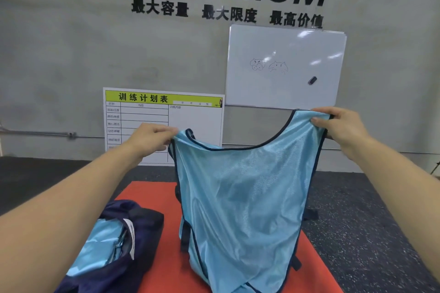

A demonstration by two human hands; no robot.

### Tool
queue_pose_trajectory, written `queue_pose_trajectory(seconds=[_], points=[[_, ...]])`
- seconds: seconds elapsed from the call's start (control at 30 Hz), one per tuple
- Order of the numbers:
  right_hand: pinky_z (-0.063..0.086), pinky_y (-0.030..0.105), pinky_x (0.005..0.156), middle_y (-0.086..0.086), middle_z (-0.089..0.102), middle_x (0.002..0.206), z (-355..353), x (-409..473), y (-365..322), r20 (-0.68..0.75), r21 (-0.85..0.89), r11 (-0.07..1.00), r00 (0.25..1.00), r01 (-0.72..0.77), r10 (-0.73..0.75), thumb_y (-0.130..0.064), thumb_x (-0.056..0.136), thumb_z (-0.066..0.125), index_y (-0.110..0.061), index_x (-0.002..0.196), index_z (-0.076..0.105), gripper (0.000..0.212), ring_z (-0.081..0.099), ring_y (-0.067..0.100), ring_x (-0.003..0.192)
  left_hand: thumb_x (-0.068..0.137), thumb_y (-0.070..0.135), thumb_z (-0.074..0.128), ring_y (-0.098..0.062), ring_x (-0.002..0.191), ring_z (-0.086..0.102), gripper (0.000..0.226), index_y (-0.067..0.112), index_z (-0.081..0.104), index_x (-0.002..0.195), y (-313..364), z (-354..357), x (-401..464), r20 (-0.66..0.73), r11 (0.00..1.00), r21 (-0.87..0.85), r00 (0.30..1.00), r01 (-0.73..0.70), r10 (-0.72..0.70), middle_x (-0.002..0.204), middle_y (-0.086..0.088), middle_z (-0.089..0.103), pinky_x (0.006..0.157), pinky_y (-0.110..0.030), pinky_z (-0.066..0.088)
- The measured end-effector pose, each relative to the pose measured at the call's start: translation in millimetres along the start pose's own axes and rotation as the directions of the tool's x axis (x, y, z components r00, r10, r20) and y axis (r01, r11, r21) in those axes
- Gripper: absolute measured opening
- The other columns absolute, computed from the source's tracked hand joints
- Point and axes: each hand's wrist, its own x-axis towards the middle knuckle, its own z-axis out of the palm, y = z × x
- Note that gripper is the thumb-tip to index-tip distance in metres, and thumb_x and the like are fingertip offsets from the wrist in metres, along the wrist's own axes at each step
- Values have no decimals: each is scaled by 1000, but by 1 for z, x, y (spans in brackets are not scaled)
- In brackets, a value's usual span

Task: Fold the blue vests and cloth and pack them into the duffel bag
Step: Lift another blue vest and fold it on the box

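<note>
A light blue mesh vest (240,197) with dark navy trim hangs spread out in front of me, above a red mat (154,190). My left hand (152,137) pinches its left shoulder strap. My right hand (340,126) grips the right shoulder strap, held a little higher. The vest's lower hem drops out of view at the bottom. At the lower left, the navy duffel bag (138,228) lies open on the mat, and folded light blue fabric (100,247) shows inside it.
The mat lies on dark speckled rubber flooring (362,221). A training schedule board (164,116) leans against the grey wall behind the mat. A whiteboard (285,66) hangs higher on the right.
</note>
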Motion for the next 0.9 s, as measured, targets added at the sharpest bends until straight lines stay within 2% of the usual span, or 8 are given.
queue_pose_trajectory(seconds=[0.13,0.2,0.3,0.43,0.57,0.67,0.77,0.9], points=[[59,29,83,4,73,104,1,-2,0,8,7,1000,1000,5,-5,-2,92,72,-12,115,73,25,70,16,89,99,9,61,-18,84,67,20,7,74,114,0,7,1,-138,999,-24,990,-36,33,110,-11,72,76,-26,56],[59,31,85,4,73,103,1,-2,0,11,12,1000,1000,7,-7,-2,92,72,-12,114,73,25,71,17,89,91,0,68,-23,82,65,28,4,70,118,-2,6,1,-136,1000,8,991,-9,10,112,-16,69,75,-27,57],[59,34,88,4,74,103,0,-1,2,14,6,1000,1000,7,-7,-3,91,73,-14,114,74,26,71,18,90,83,-5,75,-24,82,65,35,5,67,116,-1,7,1,-94,998,33,995,46,-43,105,-13,66,69,-22,55],[59,31,82,5,74,106,0,-2,4,25,17,1000,1000,1,-2,-4,91,73,-14,117,72,27,72,18,91,89,2,72,-22,81,67,7,9,73,91,-2,10,4,-110,997,10,991,74,-72,91,-9,70,73,-26,58],[58,29,78,5,73,108,2,-4,8,34,6,1000,999,1,-2,-5,92,73,-14,115,73,25,71,20,95,99,14,64,-10,65,68,22,13,71,78,-7,14,5,-133,998,-31,990,52,-55,86,-5,70,72,-28,59],[59,35,85,6,74,110,4,-3,11,36,8,1000,999,0,0,-5,91,74,-14,115,73,26,72,23,99,98,13,65,-15,78,71,15,15,73,85,-10,15,6,-160,998,-39,986,47,-53,94,-5,72,67,-26,58],[59,39,91,6,74,108,5,-4,12,46,-2,1000,999,2,-2,-6,91,74,-14,116,73,26,72,24,99,94,10,69,-16,90,69,15,12,76,108,-13,16,7,-185,1000,-8,982,29,-30,102,-4,73,66,-23,53],[58,32,80,5,75,107,7,-5,10,55,5,1000,998,20,-20,-5,91,74,-17,109,75,21,72,22,96,90,6,73,-6,85,64,27,13,73,115,-10,23,6,-163,994,-104,986,-34,16,102,-1,71,80,-22,51]])
